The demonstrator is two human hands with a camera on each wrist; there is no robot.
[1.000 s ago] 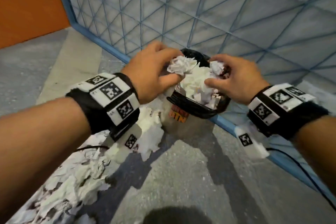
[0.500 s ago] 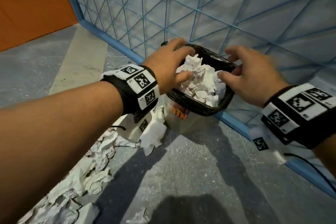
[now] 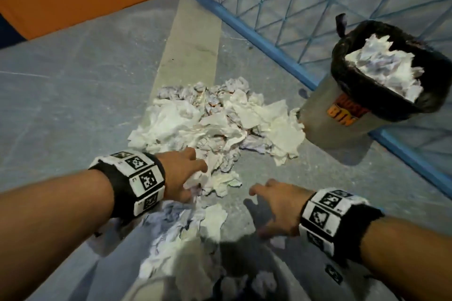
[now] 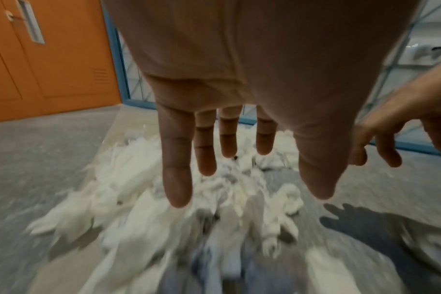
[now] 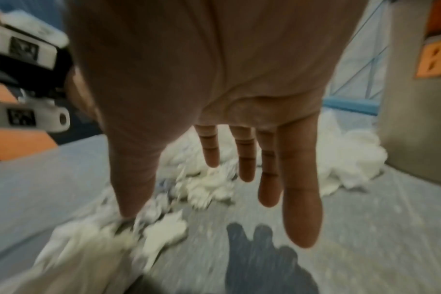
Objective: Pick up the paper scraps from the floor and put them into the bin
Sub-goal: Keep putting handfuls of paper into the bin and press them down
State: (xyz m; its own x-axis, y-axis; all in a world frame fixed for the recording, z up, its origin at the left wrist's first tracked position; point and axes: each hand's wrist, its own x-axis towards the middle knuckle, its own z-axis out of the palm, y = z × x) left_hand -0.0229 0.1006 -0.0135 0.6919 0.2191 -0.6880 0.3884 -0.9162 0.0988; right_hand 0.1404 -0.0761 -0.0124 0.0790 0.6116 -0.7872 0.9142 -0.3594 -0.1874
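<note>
A heap of crumpled white paper scraps [image 3: 215,124] lies on the grey floor, spreading toward the bottom of the head view. The grey bin [image 3: 342,117] with a black liner stands at the right, heaped with paper [image 3: 384,66]. My left hand [image 3: 186,176] hovers just over the near edge of the heap, fingers [image 4: 178,179] straight and spread, holding nothing. My right hand [image 3: 271,205] hangs over bare floor right of the scraps, fingers [image 5: 302,208] stretched out and empty. Scraps [image 5: 209,185] lie ahead of it, the bin wall [image 5: 416,119] to its right.
A blue-framed mesh fence [image 3: 293,7] runs behind the bin along the right. An orange door [image 4: 50,59] closes the far left. Bare grey floor [image 3: 73,93] stretches left of the heap and between my right hand and the bin.
Both hands left the bin, where they dropped paper, and came down and left to the floor heap. They are now empty with fingers spread.
</note>
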